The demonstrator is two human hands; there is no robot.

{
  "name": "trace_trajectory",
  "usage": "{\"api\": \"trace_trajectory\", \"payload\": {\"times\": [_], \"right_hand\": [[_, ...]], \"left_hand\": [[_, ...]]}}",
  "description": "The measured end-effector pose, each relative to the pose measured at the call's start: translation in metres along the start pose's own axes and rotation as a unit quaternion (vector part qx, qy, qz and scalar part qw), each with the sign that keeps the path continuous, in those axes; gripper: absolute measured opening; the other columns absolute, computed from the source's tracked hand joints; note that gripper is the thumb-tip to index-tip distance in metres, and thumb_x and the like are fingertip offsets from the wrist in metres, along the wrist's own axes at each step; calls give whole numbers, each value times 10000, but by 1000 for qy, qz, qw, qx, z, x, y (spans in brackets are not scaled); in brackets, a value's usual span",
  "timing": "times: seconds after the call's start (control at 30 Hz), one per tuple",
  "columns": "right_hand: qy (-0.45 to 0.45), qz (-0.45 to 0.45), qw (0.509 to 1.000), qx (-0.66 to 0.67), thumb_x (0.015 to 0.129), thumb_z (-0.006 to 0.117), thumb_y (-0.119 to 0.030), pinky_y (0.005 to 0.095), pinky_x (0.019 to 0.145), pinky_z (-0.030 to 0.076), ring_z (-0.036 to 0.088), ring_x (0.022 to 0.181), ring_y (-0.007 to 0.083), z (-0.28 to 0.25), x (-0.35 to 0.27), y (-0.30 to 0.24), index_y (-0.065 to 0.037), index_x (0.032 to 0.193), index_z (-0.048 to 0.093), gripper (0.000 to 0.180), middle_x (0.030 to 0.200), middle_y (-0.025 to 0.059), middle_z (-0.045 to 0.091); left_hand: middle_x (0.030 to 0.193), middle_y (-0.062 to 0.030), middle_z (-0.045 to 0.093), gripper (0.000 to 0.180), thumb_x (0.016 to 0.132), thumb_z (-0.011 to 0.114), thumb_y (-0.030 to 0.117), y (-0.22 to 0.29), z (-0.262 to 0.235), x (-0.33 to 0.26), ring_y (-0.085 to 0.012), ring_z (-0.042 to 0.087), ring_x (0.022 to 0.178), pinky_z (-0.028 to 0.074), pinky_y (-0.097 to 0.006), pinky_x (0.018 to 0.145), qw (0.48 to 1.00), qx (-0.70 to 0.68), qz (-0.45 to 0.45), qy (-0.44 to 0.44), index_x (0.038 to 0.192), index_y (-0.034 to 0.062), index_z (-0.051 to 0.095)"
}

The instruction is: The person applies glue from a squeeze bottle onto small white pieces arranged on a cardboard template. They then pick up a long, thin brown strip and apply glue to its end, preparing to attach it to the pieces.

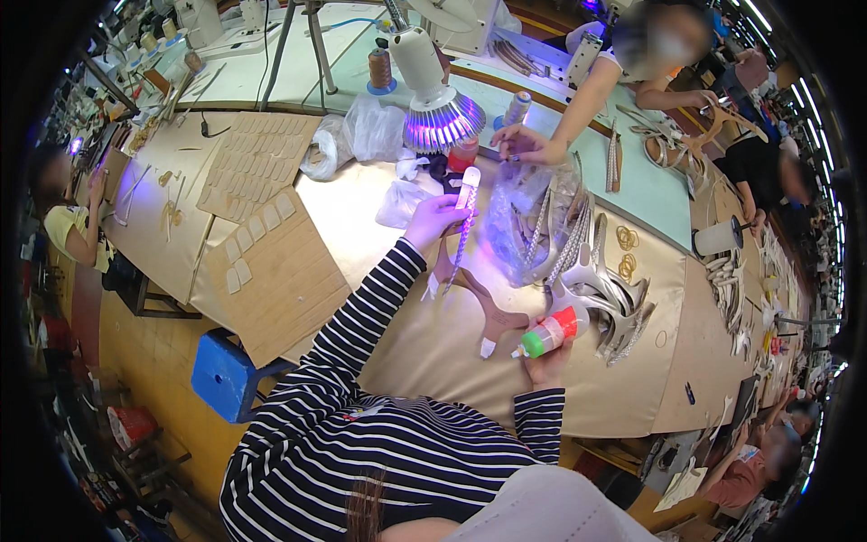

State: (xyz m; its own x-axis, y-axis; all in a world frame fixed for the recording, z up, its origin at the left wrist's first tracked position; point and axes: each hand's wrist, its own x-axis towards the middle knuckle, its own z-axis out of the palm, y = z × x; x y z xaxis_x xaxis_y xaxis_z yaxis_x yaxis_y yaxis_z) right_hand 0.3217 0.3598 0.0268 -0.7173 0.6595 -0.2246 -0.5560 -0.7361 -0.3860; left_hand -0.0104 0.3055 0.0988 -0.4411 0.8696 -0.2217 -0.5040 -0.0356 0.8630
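Note:
My left hand [432, 222], fingers closed, pinches a braided strap [464, 233] with a wide pale end, held up below the glowing purple lamp [442, 117]. In my right hand [547, 365] is a squeeze bottle [553, 332] with a green nozzle end and a red band. Its tip points left. Between the hands a tan forked leather piece [498, 323] with white-tipped ends lies on the tabletop. A heap of pale cut straps [603, 287] lies right of the bottle, partly beside a clear plastic bag [517, 237] with more straps.
Boards with rows of small tan pieces [257, 158] lie to the left. Plastic bags [372, 128] and a red container [463, 155] stand behind the lamp. A co-worker's hand [528, 144] reaches over the strap bag. A blue stool [221, 375] stands at lower left.

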Motion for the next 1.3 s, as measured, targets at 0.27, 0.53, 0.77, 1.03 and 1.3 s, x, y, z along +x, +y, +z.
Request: {"api": "trace_trajectory", "payload": {"times": [0.27,0.53,0.77,1.03,1.3], "right_hand": [[8,5,1000,12,731,694,-498,394,892,484,527,1047,270,4,-3,-1,11,1170,447,716,1107,127,524],[-9,15,1000,5,721,697,-511,369,858,492,554,979,268,2,-1,-1,18,1162,441,735,1087,141,522],[19,4,1000,-12,709,696,-534,366,834,495,565,935,263,3,-1,0,22,1154,443,755,1058,142,522],[2,22,1000,5,684,731,-500,378,888,461,520,1026,253,-3,0,-2,3,1188,434,772,1101,116,522],[-27,40,999,17,692,735,-476,389,905,452,498,1067,251,-7,0,-4,-4,1210,421,768,1134,110,512]], "left_hand": [[994,-80,645,339,853,601,96,2,1,-7,-118,629,845,513,-237,760,1000,9,6,20,1162,-23,526],[1021,-93,642,377,858,582,70,4,2,-13,-144,628,888,507,-271,796,999,-16,15,40,1219,11,494],[1031,-78,641,402,860,584,85,0,-2,-12,-134,621,900,499,-278,800,999,0,17,36,1243,25,479],[1030,-55,634,408,860,597,117,4,1,-20,-106,596,857,485,-264,784,999,0,30,32,1247,37,492],[912,-13,596,496,784,701,165,4,19,-27,-87,551,789,465,-240,712,978,122,151,81,1222,31,508]]}}
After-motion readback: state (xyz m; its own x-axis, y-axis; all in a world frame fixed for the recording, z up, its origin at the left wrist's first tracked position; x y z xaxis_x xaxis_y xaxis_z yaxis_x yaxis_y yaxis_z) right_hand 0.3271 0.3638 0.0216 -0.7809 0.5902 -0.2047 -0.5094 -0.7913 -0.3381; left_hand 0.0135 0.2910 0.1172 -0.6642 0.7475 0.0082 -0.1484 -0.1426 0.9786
